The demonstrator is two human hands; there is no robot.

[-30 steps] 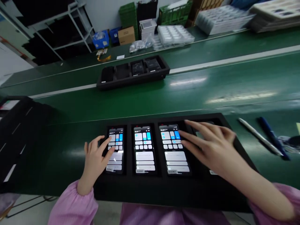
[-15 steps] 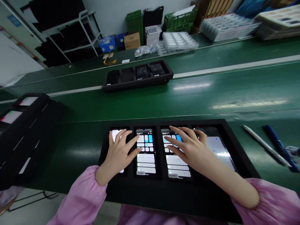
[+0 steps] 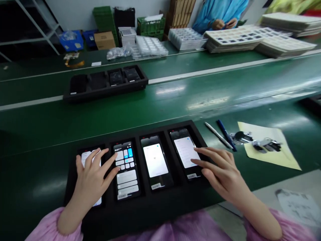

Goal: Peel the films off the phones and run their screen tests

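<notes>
A black foam tray [image 3: 147, 197] lies in front of me with smartphones in its slots, their screens lit. My left hand [image 3: 94, 174] is spread over the leftmost phone [image 3: 98, 202] and partly hides it. Its thumb and index finger reach the second phone [image 3: 127, 179], which displays a control panel with blue tiles. On the third phone [image 3: 154, 160] a white pop-up fills the middle of the screen. My right hand [image 3: 223, 170], fingers apart, reaches the rightmost phone [image 3: 184, 150] with fingertips at the right side of its white pop-up. Neither hand holds anything.
Right of the tray lie a white pen [image 3: 218, 135], a blue pen [image 3: 226, 135] and metallic parts [image 3: 267, 145] on yellow paper [image 3: 283, 157]. Another black tray [image 3: 107, 90] stands across the bench. Behind are plastic trays [image 3: 151, 47], stacked sheets [image 3: 233, 38] and a person in blue [image 3: 209, 13].
My right hand has moved from the third phone to the rightmost one. The third phone's control panel has given way to a white pop-up. The view has turned right; my left hand stays over the left phones.
</notes>
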